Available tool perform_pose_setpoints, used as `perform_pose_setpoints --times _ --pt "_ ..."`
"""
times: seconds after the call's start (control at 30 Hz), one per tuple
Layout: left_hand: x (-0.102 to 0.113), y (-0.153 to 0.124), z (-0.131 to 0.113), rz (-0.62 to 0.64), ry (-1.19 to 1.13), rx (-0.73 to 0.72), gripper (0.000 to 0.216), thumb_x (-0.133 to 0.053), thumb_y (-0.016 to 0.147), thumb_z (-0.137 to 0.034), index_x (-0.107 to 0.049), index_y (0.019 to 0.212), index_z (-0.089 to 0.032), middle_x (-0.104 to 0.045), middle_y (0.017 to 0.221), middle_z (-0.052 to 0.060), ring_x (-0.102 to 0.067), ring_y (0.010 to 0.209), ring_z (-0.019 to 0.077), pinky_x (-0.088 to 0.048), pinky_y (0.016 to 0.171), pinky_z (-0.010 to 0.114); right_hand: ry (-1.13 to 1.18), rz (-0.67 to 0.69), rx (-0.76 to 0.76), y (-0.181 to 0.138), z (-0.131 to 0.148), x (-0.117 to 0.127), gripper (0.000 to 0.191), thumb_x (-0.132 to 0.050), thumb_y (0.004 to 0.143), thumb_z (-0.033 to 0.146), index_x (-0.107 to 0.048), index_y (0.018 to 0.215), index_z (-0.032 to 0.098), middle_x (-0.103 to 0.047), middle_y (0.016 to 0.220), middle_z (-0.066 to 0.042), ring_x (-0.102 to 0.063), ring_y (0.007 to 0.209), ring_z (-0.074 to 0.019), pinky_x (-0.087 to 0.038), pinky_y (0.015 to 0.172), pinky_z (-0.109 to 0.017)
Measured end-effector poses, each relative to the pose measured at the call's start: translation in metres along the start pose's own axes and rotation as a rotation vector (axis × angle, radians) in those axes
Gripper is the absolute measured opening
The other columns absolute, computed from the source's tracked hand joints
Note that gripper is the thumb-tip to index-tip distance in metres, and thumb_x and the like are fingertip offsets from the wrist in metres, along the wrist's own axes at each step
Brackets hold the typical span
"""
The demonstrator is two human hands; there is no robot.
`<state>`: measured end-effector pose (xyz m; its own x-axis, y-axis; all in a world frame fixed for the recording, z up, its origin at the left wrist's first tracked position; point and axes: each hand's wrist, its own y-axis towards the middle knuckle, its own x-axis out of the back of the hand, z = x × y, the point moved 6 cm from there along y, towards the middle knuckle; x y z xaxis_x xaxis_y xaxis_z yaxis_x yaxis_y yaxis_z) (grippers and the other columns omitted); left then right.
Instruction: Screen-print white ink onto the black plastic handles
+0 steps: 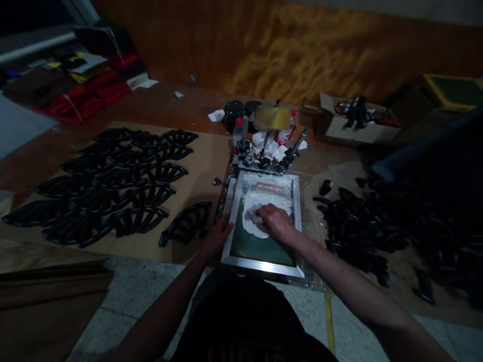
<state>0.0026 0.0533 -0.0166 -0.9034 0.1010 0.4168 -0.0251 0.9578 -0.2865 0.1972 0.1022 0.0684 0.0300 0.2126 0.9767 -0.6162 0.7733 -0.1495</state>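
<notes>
A screen-printing frame [301, 211] with metal rails and green mesh [260, 249] lies flat in front of me. White ink [253, 229] is spread over its middle and upper part. Above the ink, my right hand [277, 221] has its fingers pinched round a small pale piece; its kind is hidden by the fingers and the dim light. My left hand [219, 235] rests against the frame's left rail, thumb and fingers apart. Just left of that hand lies a black ribbed, fan-shaped part [186, 221]. A wooden strip [270, 187] lies across the frame's upper end.
Rows of similar black parts [128, 176] cover the cardboard [206, 151] at left. A heap of black pieces [362, 226] lies at right. Behind the frame stand bottles [237, 133], dark jars [234, 113] and crumpled paper [269, 146]. An open box [358, 128] sits at back right.
</notes>
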Motion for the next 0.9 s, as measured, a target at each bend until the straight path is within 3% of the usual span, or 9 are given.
perform_pose_setpoints --times 0.1,0.17,0.27,0.37,0.53,0.6,0.73,0.83,0.9 --pt "-0.001 -0.001 -0.001 -0.018 -0.007 0.005 0.052 -0.049 0.092 -0.037 -0.050 0.139 -0.016 -0.058 0.140 0.013 -0.057 0.126 0.0259 -0.042 0.108 0.041 0.003 0.061 0.216 -0.026 0.011 -0.007 0.025 -0.049 0.087 0.009 -0.066 0.103 0.017 -0.069 0.104 -0.010 -0.058 0.099 -0.0219 -0.044 0.079 -0.029" --pt "-0.001 -0.001 -0.004 -0.034 -0.012 -0.008 0.049 -0.049 0.092 -0.036 -0.053 0.137 -0.017 -0.059 0.139 0.012 -0.057 0.127 0.0250 -0.043 0.108 0.039 0.043 0.082 0.278 -0.028 0.011 -0.003 0.025 -0.053 0.082 0.007 -0.067 0.100 0.018 -0.069 0.101 -0.007 -0.058 0.096 -0.0212 -0.044 0.077 -0.029" --pt "0.001 -0.003 -0.006 -0.033 -0.020 -0.005 0.048 -0.050 0.092 -0.037 -0.054 0.136 -0.019 -0.061 0.137 0.011 -0.058 0.125 0.0246 -0.044 0.107 0.039 0.099 -0.014 0.202 -0.017 0.005 0.006 0.022 -0.056 0.081 0.008 -0.068 0.096 0.019 -0.069 0.098 -0.006 -0.059 0.095 -0.0210 -0.044 0.076 -0.028" --pt "0.002 -0.004 -0.007 -0.033 -0.040 0.029 0.050 -0.052 0.090 -0.036 -0.054 0.135 -0.015 -0.063 0.133 0.014 -0.061 0.120 0.0260 -0.046 0.104 0.041 0.059 -0.167 0.128 -0.019 0.004 -0.002 0.026 -0.053 0.086 0.009 -0.067 0.106 0.017 -0.069 0.105 -0.011 -0.057 0.096 -0.0230 -0.045 0.079 -0.032" --pt "0.002 -0.006 -0.011 -0.047 -0.098 0.050 0.050 -0.054 0.088 -0.035 -0.056 0.133 -0.015 -0.072 0.114 0.012 -0.068 0.104 0.0256 -0.053 0.094 0.039 0.098 -0.174 0.271 -0.043 0.012 -0.023 0.032 -0.055 0.084 0.009 -0.066 0.114 0.015 -0.068 0.105 -0.011 -0.058 0.094 -0.0229 -0.047 0.077 -0.032" --pt "0.004 -0.008 -0.015 -0.036 -0.105 0.061 0.053 -0.054 0.087 -0.037 -0.055 0.135 -0.014 -0.074 0.107 0.011 -0.069 0.099 0.0255 -0.054 0.089 0.038 0.167 -0.170 0.226 -0.033 0.005 -0.012 0.030 -0.055 0.086 0.012 -0.066 0.113 0.016 -0.068 0.100 -0.009 -0.059 0.094 -0.0214 -0.047 0.078 -0.029" --pt "0.015 -0.015 -0.032 0.032 -0.107 0.072 0.065 -0.053 0.087 -0.045 -0.045 0.145 -0.014 -0.074 0.102 0.011 -0.070 0.092 0.0249 -0.056 0.079 0.035 0.224 -0.269 -0.041 0.013 -0.025 0.039 0.048 -0.057 0.092 0.028 -0.052 0.140 0.023 -0.067 0.113 -0.008 -0.061 0.100 -0.0214 -0.046 0.082 -0.029" --pt "0.035 -0.018 -0.056 -0.030 -0.097 0.020 0.062 -0.050 0.087 -0.053 -0.054 0.137 -0.017 -0.072 0.109 0.010 -0.067 0.098 0.0246 -0.054 0.082 0.033 0.208 -0.373 -0.215 0.028 -0.065 0.078 0.056 -0.061 0.090 0.040 -0.050 0.142 0.025 -0.066 0.114 -0.009 -0.063 0.095 -0.0236 -0.047 0.080 -0.032" --pt "0.047 -0.018 -0.077 -0.081 -0.119 -0.017 0.058 -0.044 0.089 -0.058 -0.064 0.125 -0.017 -0.072 0.108 0.009 -0.066 0.095 0.0236 -0.054 0.080 0.033 0.238 -0.524 -0.268 0.016 -0.102 0.097 0.053 -0.060 0.090 0.044 -0.055 0.138 0.023 -0.067 0.111 -0.010 -0.064 0.090 -0.0230 -0.048 0.079 -0.033"
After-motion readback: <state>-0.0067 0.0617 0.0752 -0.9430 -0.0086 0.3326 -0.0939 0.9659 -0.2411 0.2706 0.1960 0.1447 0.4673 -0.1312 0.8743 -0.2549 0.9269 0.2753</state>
